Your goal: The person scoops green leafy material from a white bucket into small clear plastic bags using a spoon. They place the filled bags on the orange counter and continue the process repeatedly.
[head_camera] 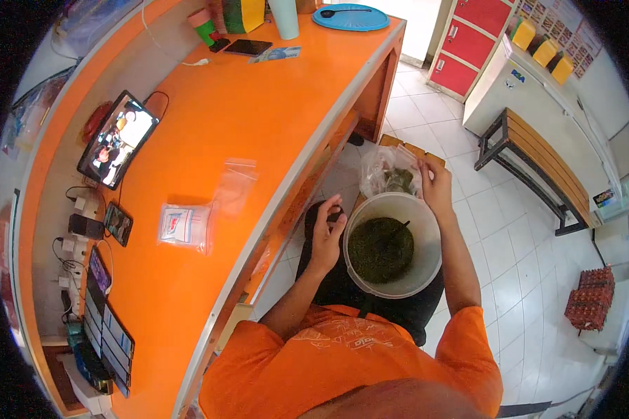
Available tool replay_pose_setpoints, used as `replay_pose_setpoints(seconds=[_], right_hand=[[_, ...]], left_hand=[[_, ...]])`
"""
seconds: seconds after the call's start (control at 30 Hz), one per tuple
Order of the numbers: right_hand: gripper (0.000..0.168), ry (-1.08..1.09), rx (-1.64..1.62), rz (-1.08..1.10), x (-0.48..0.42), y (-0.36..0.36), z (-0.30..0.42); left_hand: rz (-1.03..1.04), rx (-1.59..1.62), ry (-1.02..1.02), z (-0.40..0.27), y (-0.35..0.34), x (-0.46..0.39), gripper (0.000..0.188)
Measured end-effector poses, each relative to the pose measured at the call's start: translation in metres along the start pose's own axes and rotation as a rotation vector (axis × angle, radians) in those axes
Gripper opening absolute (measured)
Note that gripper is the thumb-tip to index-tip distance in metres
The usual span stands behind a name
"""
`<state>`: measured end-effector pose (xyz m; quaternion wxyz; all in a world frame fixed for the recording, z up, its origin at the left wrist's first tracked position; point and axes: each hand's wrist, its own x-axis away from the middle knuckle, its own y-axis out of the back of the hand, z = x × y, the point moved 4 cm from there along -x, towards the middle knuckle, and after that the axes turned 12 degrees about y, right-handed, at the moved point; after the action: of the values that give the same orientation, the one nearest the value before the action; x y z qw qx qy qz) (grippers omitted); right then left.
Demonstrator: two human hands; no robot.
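Observation:
A white plastic bucket (430,256) sits at my lap, between my arms. Inside lies a dark green, finely chopped or loose mass (380,251), with a black handle (407,223) sticking out. My left hand (327,235) is raised beside the bucket's left rim, fingers apart and holding nothing. Beyond the far rim, clear plastic bags (376,170) with some green contents (398,180) rest on a wooden slatted seat (393,141). My right hand (436,183) is at their right side, its fingertips pinching a bag's edge.
On the orange counter (188,131) at left are a pack of zip bags (185,226), loose clear bags (236,180), a tablet (118,139), several phones (118,224) and a blue plate (351,18). A slatted bench (542,162) stands by a white chest freezer (534,94).

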<state>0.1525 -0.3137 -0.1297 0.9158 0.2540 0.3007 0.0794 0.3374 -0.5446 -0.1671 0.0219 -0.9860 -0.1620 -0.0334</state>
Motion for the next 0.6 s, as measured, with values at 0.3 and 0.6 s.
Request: replay_pose_setpoints(seconds=[0.3, 0.6], right_hand=[[0.035, 0.002, 0.122, 0.139, -0.029, -0.022, -0.033], [0.011, 0.737, -0.115, 0.195, -0.053, -0.111, 0.230]], left_hand=[[-0.052, -0.052, 0.107, 0.021, 0.027, 0.011, 0.033], [-0.079, -0.239, -0.083, -0.004, 0.015, 0.016, 0.027]])
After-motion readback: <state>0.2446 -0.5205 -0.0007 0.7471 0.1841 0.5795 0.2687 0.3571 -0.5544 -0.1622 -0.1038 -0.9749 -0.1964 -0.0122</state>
